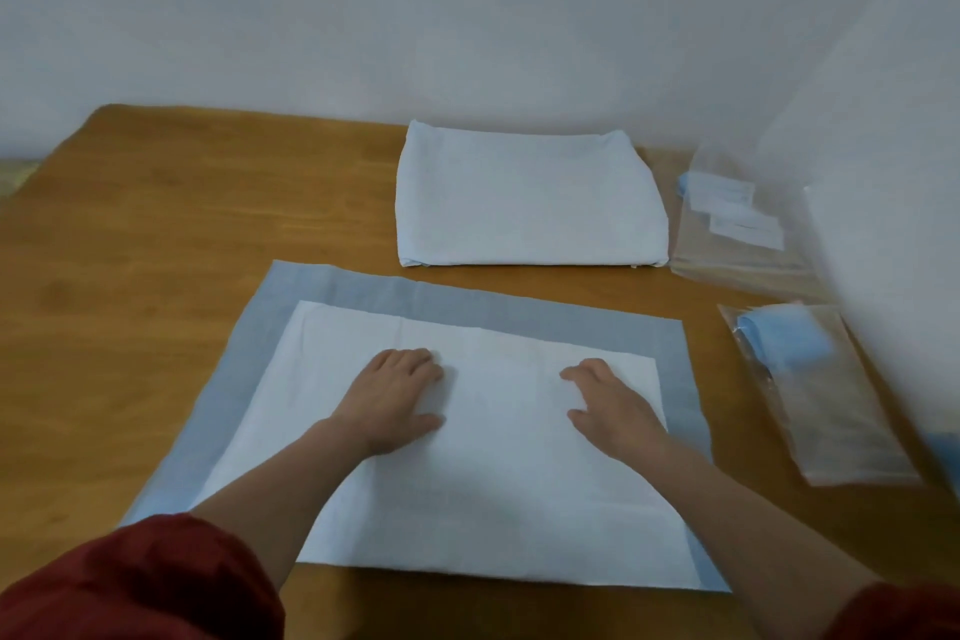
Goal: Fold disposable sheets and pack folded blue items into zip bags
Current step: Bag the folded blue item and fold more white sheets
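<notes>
Because the brown wooden table [156, 234] carries everything, the fold ahead turns on how the flat disposable sheet with its white padded centre and blue border [498, 473] lies on it. Its long axis runs left to right across the person, its near edge is close to the body, and its far edge lies beyond the fingertips. It appears not yet folded. Beyond its far edge, apart from it, sits a pale folded stack of similar sheets [524, 198].

To the right are two clear plastic zip bags, the farther one [737, 224] beside the stack and the nearer one [815, 395] just off the sheet's right border. The nearer one holds a folded blue item [779, 333].

Both hands lie flat on the white centre, fingers straight and spread, gripping nothing. The left hand [400, 395] is left of the middle. The right hand [608, 405] is closer to the right border and to the bags, so it looks better placed to reach them.

A dark red sleeve [130, 582] and forearm cover the sheet's near-left corner. The right margin is blurred and pale, so the bags' seals cannot be read.
</notes>
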